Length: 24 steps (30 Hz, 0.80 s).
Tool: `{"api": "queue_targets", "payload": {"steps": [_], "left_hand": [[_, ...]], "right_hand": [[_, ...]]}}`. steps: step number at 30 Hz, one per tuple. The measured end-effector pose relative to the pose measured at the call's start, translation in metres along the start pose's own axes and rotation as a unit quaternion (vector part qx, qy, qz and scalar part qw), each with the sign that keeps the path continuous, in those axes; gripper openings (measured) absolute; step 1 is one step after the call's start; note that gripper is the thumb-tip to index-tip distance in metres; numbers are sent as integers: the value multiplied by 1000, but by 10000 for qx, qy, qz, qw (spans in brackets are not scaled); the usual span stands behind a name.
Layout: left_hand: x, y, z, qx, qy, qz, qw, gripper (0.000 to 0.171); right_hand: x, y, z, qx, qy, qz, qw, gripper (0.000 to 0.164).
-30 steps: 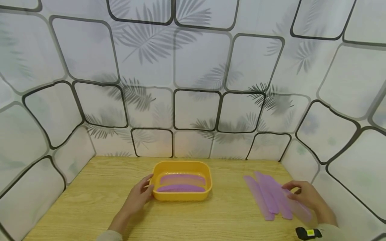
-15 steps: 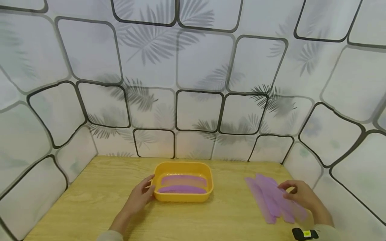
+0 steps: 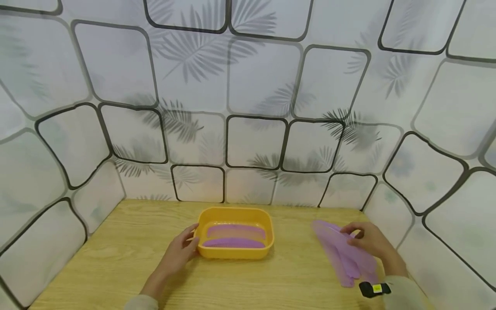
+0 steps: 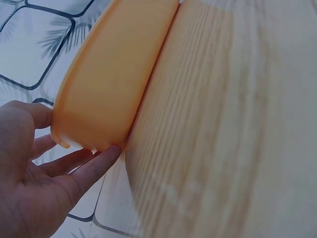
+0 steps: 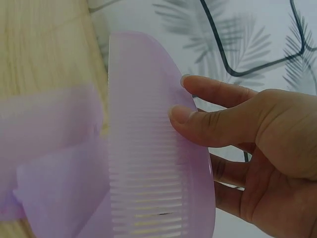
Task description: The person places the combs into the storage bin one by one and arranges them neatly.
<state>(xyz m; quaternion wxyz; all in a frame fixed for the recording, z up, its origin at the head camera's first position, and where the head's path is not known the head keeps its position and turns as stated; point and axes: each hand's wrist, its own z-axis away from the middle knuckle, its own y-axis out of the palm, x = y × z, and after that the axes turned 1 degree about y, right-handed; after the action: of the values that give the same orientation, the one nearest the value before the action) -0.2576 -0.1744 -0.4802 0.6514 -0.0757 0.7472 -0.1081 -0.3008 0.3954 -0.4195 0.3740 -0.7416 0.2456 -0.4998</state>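
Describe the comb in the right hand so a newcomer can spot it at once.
On the wooden table, look right of the yellow tray to the pile of purple pieces. Over that pile, the right hand holds a translucent purple comb with a curved back. It is the only one held; the pieces beside it lie on the table.

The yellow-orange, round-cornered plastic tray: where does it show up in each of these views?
Head: yellow-orange, round-cornered plastic tray at lower centre, the person's left hand touching its left end.
Left wrist: at upper left, its outer wall seen close up, fingers against it.
Right wrist: not in it.
Shared landmark: pale wood-grain tabletop, in all three.
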Motion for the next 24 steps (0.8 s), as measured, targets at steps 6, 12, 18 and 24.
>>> {"api": "queue_targets", "payload": {"steps": [6,12,18,24], "left_hand": [[2,1,-2,-13,-20,49,10000,52],[3,1,-2,-41,-20,13,10000,52],[2,1,-2,-50,41,9,10000,52],[3,1,-2,-36,112,18,9999,51]], "right_hand": [[15,5,-16,-36,-32,226,9997,23],[29,8,-30,-41,-396,120,9991,23],[39,9,-42,-170,-508,124,9985,24],[49,9,-50,84,-524,80,9986,23]]}}
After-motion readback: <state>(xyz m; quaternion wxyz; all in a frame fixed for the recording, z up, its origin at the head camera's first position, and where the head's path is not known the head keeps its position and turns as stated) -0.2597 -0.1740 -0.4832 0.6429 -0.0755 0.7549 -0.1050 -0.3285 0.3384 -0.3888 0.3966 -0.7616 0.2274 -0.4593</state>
